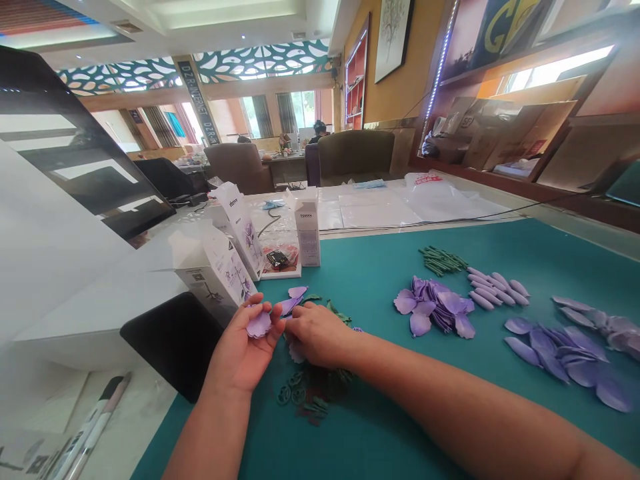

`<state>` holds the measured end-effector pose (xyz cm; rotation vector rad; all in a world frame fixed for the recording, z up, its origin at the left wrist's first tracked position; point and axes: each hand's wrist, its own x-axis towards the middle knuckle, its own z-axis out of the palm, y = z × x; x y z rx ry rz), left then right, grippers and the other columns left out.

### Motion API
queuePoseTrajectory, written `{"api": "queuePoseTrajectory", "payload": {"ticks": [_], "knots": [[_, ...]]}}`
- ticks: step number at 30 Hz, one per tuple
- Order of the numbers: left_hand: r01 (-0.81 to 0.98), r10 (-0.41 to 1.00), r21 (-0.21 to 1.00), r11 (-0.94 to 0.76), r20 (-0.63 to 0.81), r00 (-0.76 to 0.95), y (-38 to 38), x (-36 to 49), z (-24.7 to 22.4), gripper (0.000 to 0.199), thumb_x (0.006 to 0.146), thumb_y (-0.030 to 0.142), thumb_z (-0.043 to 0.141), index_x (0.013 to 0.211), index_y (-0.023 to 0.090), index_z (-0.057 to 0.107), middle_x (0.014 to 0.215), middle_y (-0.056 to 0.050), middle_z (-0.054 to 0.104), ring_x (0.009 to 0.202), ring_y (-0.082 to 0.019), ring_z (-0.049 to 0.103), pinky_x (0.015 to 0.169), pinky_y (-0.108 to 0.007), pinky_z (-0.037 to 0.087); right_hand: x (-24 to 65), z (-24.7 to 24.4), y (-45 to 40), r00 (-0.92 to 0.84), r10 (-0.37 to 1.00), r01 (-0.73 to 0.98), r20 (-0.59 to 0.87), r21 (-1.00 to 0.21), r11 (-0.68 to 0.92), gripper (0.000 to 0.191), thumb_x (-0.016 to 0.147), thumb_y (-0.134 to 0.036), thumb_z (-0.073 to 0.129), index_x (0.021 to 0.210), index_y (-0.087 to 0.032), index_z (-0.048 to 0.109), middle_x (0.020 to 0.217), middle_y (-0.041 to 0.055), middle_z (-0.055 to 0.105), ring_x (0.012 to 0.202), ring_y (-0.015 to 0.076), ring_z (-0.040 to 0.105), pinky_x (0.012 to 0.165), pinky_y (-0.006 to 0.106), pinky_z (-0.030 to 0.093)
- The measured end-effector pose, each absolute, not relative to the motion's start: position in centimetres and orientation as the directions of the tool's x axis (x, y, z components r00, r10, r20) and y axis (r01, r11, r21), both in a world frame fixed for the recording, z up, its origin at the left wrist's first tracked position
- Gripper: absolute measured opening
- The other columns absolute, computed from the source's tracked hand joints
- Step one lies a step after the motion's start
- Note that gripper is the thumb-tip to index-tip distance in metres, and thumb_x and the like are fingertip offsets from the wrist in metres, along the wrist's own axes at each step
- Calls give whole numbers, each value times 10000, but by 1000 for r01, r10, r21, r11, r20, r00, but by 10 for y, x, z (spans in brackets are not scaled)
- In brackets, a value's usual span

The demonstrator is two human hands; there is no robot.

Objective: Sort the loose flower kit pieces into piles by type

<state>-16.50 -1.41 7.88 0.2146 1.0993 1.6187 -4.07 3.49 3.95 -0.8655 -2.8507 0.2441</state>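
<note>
In my left hand (245,353) lies a pale purple petal piece (259,325), with the fingers curled round it. My right hand (317,333) reaches down close beside it, over a small heap of parts on the green mat (400,413); its fingertips are bent together, and what they grip, if anything, is hidden. Purple petals (291,301) and green leaf pieces (340,312) show just beyond the right hand. Nearer to me lie dark green ring-shaped parts (291,390) and short green and brown pieces (315,407), partly in shadow.
Purple petals (435,303), green stems (443,260), lilac bud pieces (497,290) and larger petals (565,353) lie sorted to the right. White boxes (215,267) and a black pad (170,343) stand at the left. Another person (319,131) sits far back.
</note>
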Motion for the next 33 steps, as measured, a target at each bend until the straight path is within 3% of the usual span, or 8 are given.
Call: {"api": "queuePoseTrajectory", "payload": {"ticks": [3,7,13,18,25,30,33], "knots": [[-664,845,745,62,-394,-363,-13,-164,78,118,847,69,492,820,153,571,659,2,567,524,-96,596,413,-176,500,-37,43,39,-785,614,548,83,-370,750,105,743,-124,585,814,-159,653,883,54,633,813,181,549,716,280,404],[-650,846,754,91,-403,-348,-11,-162,75,71,872,147,513,825,148,565,649,7,555,463,-75,541,361,-153,451,-31,50,47,-677,734,535,59,-645,545,116,685,-71,610,738,-172,636,725,-14,625,691,123,537,605,223,365],[-635,858,765,106,-393,-330,-10,-160,70,151,912,253,473,825,155,549,618,12,534,444,-68,512,351,-143,426,-18,64,64,-513,849,496,128,-763,415,38,756,-129,592,763,-159,615,702,-14,619,634,91,526,578,208,382],[-623,862,769,143,-406,-304,-9,-157,65,252,928,346,423,857,141,552,664,-27,583,512,-108,585,394,-189,491,-15,67,71,-427,894,288,133,-918,274,34,751,-158,623,729,-153,597,662,-6,601,607,92,521,559,213,418],[-623,891,758,191,-400,-214,-10,-150,65,436,932,459,313,893,120,585,743,-95,632,599,-168,638,433,-267,545,-28,62,57,-495,859,201,128,-945,257,69,760,-120,592,803,-163,625,652,-15,647,627,98,597,596,214,450],[-656,867,744,127,-405,-291,-10,-157,73,213,926,287,432,854,139,566,732,-50,613,534,-111,602,377,-171,474,-24,61,61,-424,879,357,216,-853,382,120,808,-166,566,855,-172,676,801,7,693,724,116,597,646,231,439],[-673,859,737,63,-383,-340,-10,-163,80,127,903,190,465,833,149,563,683,-8,570,485,-73,550,354,-127,413,-25,54,65,-477,841,442,255,-758,480,171,853,-167,529,921,-168,686,898,34,700,816,137,604,728,252,438]]}}
